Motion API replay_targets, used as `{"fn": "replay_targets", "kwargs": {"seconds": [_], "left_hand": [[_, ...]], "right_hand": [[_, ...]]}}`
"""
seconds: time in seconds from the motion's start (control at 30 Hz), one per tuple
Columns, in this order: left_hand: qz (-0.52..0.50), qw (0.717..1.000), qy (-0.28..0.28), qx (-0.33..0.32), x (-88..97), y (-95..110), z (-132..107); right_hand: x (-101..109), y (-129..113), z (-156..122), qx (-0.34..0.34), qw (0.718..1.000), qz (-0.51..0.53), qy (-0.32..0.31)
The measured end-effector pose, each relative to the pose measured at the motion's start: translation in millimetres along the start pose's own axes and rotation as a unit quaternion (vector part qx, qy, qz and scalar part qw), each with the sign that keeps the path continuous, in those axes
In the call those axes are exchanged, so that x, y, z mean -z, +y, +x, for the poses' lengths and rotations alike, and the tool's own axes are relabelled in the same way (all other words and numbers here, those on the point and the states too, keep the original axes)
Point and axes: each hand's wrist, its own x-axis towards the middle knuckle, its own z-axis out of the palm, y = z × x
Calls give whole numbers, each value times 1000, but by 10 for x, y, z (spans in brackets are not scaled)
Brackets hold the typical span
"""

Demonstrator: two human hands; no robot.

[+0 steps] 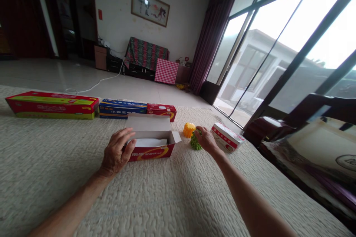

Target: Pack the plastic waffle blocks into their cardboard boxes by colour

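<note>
Box [155, 153] of red card sits open on the quilted bed cover [50, 170], with its plain tan lid [148, 123] standing up and white paper [150, 142] inside. Left hand [115, 152] holds its end, fingers [129, 144] closed on the side. Right hand [205, 140] touches a bumpy green toy [195, 143], but I cannot tell if its fingers grip. Yellow toy corn [189, 130] and a white and red box [226, 137] sit near.
</note>
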Motion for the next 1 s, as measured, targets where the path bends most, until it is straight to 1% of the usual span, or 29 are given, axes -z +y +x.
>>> {"fn": "replay_targets", "kwargs": {"seconds": [0.07,0.13,0.23,0.27,0.33,0.43,0.53,0.6,0.73,0.8,0.87,1.0], "left_hand": [[1,1000,0,-2,1,-1,2],[1,1000,0,-3,1,-1,3],[2,1000,0,1,-1,2,4],[3,1000,-1,3,-1,5,4],[3,1000,-2,7,-1,11,5],[2,1000,-4,11,6,21,5],[-7,1000,-19,10,26,29,1],[-14,999,-31,7,43,32,-1],[-15,999,-48,-3,75,43,9],[-13,998,-56,-5,84,51,21],[-9,998,-67,-1,87,54,30],[0,996,-87,-3,84,28,33]], "right_hand": [[32,-37,-20,6,1000,-5,8],[65,-100,-76,26,999,-10,30],[65,-244,-264,104,993,-2,53],[43,-302,-350,131,990,3,45],[-27,-427,-537,156,988,9,3],[-147,-609,-779,155,985,34,-63],[-200,-716,-905,144,980,86,-111],[-187,-713,-924,141,972,125,-137],[-138,-583,-899,157,948,218,-169],[-151,-526,-897,158,943,245,-161],[-195,-506,-904,154,945,252,-141],[-284,-542,-911,149,951,247,-109]]}}
